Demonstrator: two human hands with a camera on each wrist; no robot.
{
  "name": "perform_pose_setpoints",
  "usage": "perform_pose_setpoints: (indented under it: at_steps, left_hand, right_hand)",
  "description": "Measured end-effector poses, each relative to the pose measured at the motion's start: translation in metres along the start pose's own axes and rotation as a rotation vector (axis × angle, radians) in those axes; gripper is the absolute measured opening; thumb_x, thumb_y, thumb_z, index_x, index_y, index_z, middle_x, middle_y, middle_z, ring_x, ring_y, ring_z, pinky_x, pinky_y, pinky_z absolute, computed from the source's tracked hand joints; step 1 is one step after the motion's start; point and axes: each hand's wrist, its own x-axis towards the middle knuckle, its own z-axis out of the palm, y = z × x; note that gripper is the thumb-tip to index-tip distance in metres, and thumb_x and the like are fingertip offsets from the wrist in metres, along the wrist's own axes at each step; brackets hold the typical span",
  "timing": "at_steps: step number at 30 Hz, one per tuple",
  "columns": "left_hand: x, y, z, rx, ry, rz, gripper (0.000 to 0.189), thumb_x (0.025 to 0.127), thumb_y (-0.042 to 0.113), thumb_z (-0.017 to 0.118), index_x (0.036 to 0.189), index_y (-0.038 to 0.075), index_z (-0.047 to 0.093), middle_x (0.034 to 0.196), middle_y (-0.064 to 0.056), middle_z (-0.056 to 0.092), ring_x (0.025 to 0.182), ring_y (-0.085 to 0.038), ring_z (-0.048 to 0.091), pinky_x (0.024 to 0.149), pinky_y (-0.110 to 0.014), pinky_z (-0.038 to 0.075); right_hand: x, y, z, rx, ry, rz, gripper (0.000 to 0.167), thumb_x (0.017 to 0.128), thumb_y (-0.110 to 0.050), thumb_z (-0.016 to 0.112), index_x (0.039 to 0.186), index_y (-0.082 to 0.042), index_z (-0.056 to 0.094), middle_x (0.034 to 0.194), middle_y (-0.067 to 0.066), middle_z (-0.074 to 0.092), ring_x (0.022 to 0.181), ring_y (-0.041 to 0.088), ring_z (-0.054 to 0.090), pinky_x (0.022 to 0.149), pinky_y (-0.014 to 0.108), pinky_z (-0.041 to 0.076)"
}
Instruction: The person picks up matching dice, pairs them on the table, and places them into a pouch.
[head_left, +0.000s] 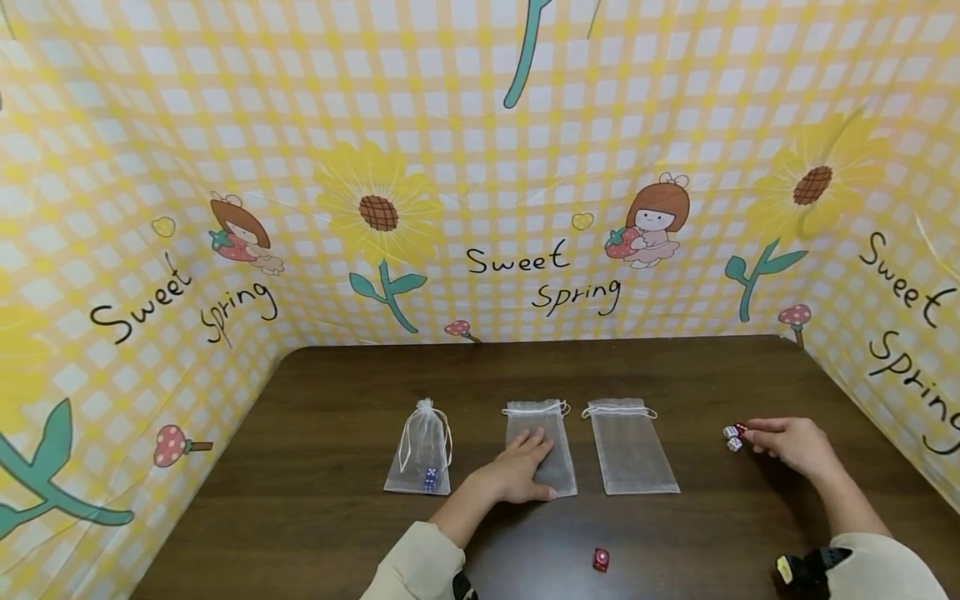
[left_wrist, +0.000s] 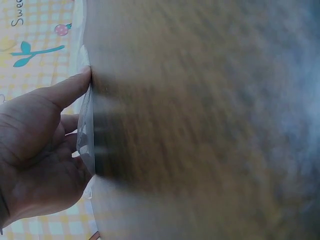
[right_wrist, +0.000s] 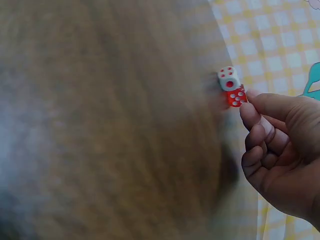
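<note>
My left hand rests with spread fingers on the middle white mesh drawstring bag, which lies flat on the table. At the right, my right hand pinches a red die between thumb and index finger, the other fingers curled in. Right beside that die are white dice with red pips. Another red die lies alone near the front of the table. To the left of my left hand is a mesh bag drawn closed at its neck, with blue dice inside.
A third mesh bag lies flat between my two hands. The dark wooden table is bordered at the back and sides by a yellow checked cloth with printed flowers and words.
</note>
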Motion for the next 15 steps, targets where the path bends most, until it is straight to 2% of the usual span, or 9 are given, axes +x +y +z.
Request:
perform_pose_setpoints:
  at_steps: [6,15]
  left_hand:
    - [0.0009,-0.0005,0.0004,-0.001,0.005,-0.004,0.071,0.083,0.033,0.067,0.142,0.006,0.036,0.149,-0.011,0.024,0.137,-0.030,0.015,0.109,-0.039,0.019]
    - [0.0009,-0.0006,0.0014,0.003,0.002,-0.004,0.072,0.083,0.033,0.068,0.141,0.007,0.036,0.149,-0.012,0.025,0.137,-0.030,0.015,0.109,-0.039,0.020]
  right_hand:
    - [0.0018,-0.0015,0.0054,-0.070,0.038,-0.035,0.042,0.087,-0.024,0.062,0.109,0.012,0.061,0.065,0.000,0.065,0.060,0.012,0.056,0.051,0.026,0.038]
    - [0.0029,-0.0030,0.0086,-0.102,0.053,-0.036,0.039,0.087,-0.022,0.062,0.107,0.011,0.063,0.064,0.000,0.065,0.059,0.012,0.054,0.053,0.027,0.037]
